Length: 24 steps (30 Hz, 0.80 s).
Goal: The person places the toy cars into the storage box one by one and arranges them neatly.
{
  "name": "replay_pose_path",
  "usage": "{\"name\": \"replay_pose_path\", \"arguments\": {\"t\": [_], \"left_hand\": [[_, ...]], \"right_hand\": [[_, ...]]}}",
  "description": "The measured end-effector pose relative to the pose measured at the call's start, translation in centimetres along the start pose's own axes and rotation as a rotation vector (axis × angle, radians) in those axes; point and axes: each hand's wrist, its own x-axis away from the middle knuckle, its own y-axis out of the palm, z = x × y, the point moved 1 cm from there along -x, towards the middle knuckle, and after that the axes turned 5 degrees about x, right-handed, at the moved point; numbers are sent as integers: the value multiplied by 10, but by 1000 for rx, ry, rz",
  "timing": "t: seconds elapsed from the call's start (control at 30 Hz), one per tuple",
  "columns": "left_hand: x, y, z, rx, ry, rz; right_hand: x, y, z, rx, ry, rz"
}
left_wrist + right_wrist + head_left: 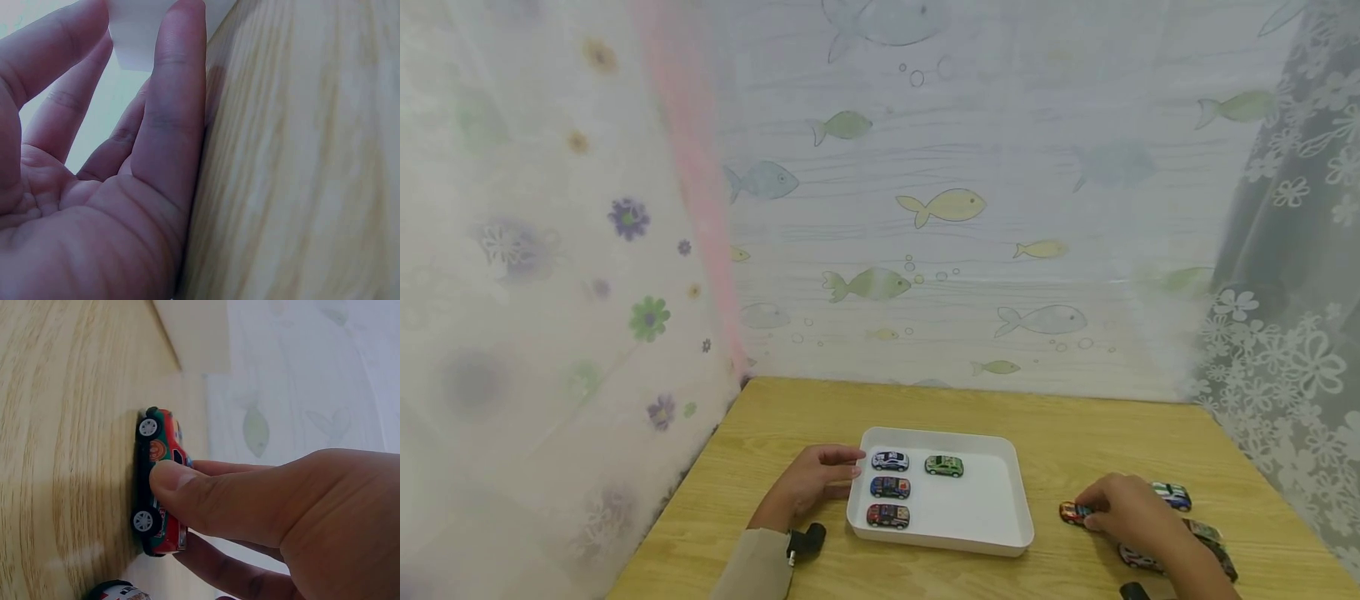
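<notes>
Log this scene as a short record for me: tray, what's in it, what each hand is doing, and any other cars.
tray: white, on the table; tray holds four cars
left column, far to near: white car, blue car, red car
beside column: green car, right of the white one
left hand: at the tray's left wall
right hand: pinches a red-green car, right of the tray
other cars: around the right hand, partly hidden; count unclear

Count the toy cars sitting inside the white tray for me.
4: along the tray's left side, from far to near, a white car, a blue car and a red car; then a green car right of the white one. None seems hidden there.
</notes>
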Motion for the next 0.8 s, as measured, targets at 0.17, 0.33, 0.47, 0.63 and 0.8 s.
{"name": "replay_pose_path", "arguments": {"t": [0.17, 0.33, 0.47, 0.63, 0.8], "left_hand": [[0, 1, -1, -9, -7, 6], [0, 1, 1, -3, 0, 7], [-1, 1, 1, -1, 0, 4], [1, 2, 2, -1, -3, 6], [1, 2, 2, -11, 0, 7]], "right_hand": [[1, -2, -1, -5, -3, 19], [2, -6, -8, -18, -13, 61], [3, -8, -16, -15, -46, 91], [-1, -8, -23, -24, -82, 139], [-3, -9, -34, -53, -109, 156]]}}
